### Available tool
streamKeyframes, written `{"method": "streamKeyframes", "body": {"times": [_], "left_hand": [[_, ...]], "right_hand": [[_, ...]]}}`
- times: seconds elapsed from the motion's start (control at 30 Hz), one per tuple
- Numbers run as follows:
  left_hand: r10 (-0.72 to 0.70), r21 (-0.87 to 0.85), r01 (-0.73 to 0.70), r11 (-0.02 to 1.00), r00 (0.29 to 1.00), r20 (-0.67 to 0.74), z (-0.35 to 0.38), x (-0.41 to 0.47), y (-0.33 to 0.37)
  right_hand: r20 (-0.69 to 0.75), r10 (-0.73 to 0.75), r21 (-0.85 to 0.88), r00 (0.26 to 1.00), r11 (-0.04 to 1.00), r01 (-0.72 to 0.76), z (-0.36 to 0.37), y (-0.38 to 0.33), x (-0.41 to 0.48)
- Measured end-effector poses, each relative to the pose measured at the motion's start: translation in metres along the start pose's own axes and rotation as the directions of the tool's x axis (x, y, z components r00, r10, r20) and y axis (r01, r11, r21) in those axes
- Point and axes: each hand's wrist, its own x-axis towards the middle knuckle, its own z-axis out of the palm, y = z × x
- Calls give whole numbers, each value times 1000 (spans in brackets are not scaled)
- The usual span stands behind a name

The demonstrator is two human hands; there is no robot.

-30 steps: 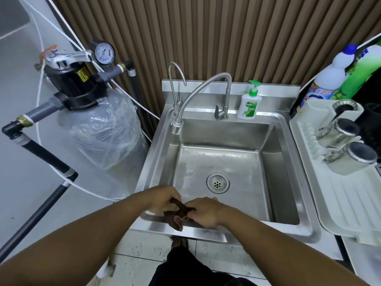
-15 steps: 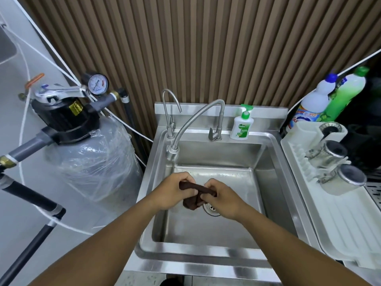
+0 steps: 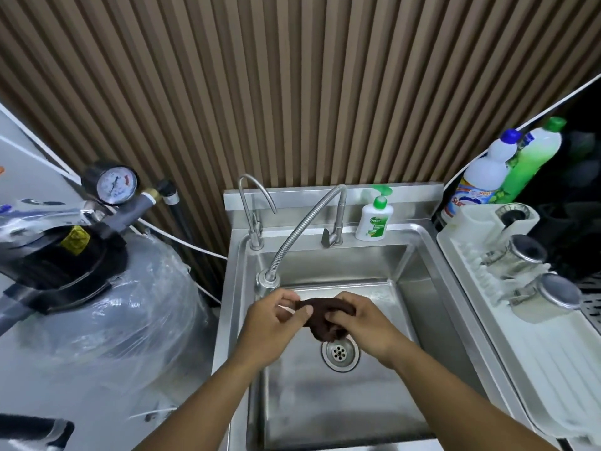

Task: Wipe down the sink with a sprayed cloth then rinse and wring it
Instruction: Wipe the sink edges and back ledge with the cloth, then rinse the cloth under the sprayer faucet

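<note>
- Head view: left hand pinches one end of a dark brown bunched cloth and right hand curls round the other end.
- Cloth is held between the two hands, over the stainless steel sink basin.
- Round perforated metal drain sits just below the grip.
- Coiled steel faucet spout ends just above the left hand.
- White pump soap bottle with a green top stands well beyond the grip, on the back ledge.

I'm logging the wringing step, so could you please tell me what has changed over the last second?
The left hand and right hand carried the brown cloth from the front rim of the sink inward, past the drain, toward the flexible faucet. Both still grip it; nothing released.
</note>
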Motion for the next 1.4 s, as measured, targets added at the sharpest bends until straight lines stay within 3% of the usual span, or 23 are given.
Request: {"method": "streamKeyframes", "body": {"times": [0.1,0.13,0.3,0.47,0.67,1.13,1.3,1.4], "left_hand": [[146,213,-63,975,905,-399,-5,-2,5],[164,239,-57,969,876,-454,-9,3,7],[265,437,-142,888,935,-236,-13,40,6],[281,490,-114,864,917,-282,-1,47,2],[302,517,-146,844,925,-231,33,25,10],[257,366,-240,899,966,2,139,26,57],[240,306,-257,917,966,94,132,33,54],[162,208,-185,961,979,124,117,35,54]], "right_hand": [[21,53,9,998,999,-53,-7,2,7],[29,62,9,998,998,-62,-11,2,9],[88,130,-68,988,990,-124,-35,3,19],[74,184,-99,980,979,-176,-63,9,19],[25,210,-116,977,972,-206,-96,28,14],[30,420,-32,907,907,-419,-133,69,-9],[66,471,-41,880,882,-469,-120,74,-12],[94,498,9,862,865,-501,-107,76,-14]]}}
